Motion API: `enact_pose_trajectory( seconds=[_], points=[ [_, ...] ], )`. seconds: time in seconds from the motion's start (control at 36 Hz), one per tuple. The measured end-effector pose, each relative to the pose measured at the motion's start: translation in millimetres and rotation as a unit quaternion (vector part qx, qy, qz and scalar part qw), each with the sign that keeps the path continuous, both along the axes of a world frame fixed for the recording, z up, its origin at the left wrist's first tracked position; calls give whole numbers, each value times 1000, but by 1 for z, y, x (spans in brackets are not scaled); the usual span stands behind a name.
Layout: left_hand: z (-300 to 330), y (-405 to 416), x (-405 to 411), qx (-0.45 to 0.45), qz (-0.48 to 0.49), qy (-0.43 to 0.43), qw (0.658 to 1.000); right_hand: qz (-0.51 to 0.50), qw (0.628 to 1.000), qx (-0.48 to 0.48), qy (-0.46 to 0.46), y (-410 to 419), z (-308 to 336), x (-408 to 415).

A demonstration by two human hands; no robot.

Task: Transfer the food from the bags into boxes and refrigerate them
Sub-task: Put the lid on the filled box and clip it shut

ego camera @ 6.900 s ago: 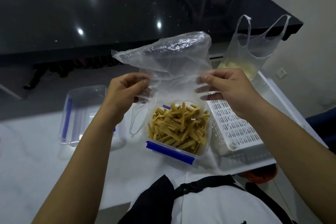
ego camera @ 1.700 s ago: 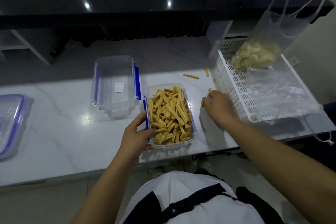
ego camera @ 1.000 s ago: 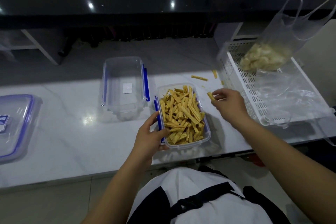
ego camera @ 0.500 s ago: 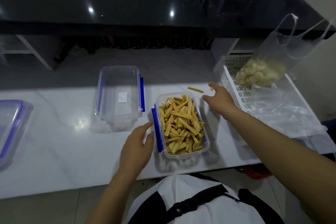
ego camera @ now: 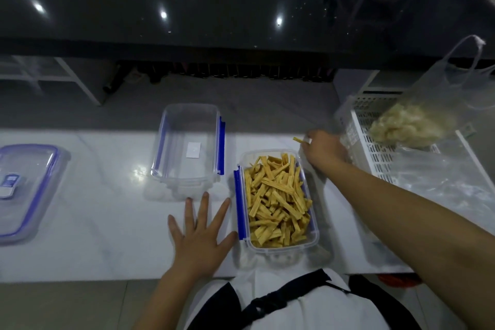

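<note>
Since half a second ago the left hand [ego camera: 201,233] has let go of the box edge and now lies flat on the white marble counter [ego camera: 93,222], fingers spread wide and straight, just left of the filled box [ego camera: 277,199]. Meanwhile the right hand [ego camera: 322,151] has reached further toward the back, and its curled fingers pinch a stray yellow food strip [ego camera: 297,139] beyond the far right corner of that box.

That clear box with blue clips is heaped with yellow strips [ego camera: 276,198] and has no lid on. Beside it to the left, a little further back, stands an empty clear box [ego camera: 187,150] with a small white label on its floor. At the far left lies a blue-rimmed lid [ego camera: 26,190].

To the right, a white slotted basket [ego camera: 375,158] holds a clear plastic bag of pale food [ego camera: 409,126], its handles standing up, and a crumpled empty bag [ego camera: 444,182] in front of it. The right forearm crosses in front of the basket's near left corner. Behind the counter runs a dark glossy surface [ego camera: 214,2] with light reflections.
</note>
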State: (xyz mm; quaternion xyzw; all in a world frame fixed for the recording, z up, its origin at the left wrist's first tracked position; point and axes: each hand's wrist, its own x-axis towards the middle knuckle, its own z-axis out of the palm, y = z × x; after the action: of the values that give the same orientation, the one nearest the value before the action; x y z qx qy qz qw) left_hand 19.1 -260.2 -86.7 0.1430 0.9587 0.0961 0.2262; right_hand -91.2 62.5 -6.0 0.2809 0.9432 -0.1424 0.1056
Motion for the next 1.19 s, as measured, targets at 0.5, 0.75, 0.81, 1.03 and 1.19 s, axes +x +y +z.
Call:
enact_pose_trajectory(
  seconds=[0.5,0.75,0.81,1.03,1.19],
  points=[
    [0,9,-30,-4,-11,-37,999,124,991,-1,54,14,-21,21],
    [0,9,-30,-5,-10,-35,999,141,939,-153,273,-24,48,58],
    [-1,8,-30,-4,-8,-30,1000,194,928,-162,275,-47,55,75],
    [0,6,-32,4,-15,-37,999,157,948,-187,203,-62,34,113],
    [-1,5,-31,12,-10,-23,1000,69,964,-225,126,-16,18,128]
  ],
)
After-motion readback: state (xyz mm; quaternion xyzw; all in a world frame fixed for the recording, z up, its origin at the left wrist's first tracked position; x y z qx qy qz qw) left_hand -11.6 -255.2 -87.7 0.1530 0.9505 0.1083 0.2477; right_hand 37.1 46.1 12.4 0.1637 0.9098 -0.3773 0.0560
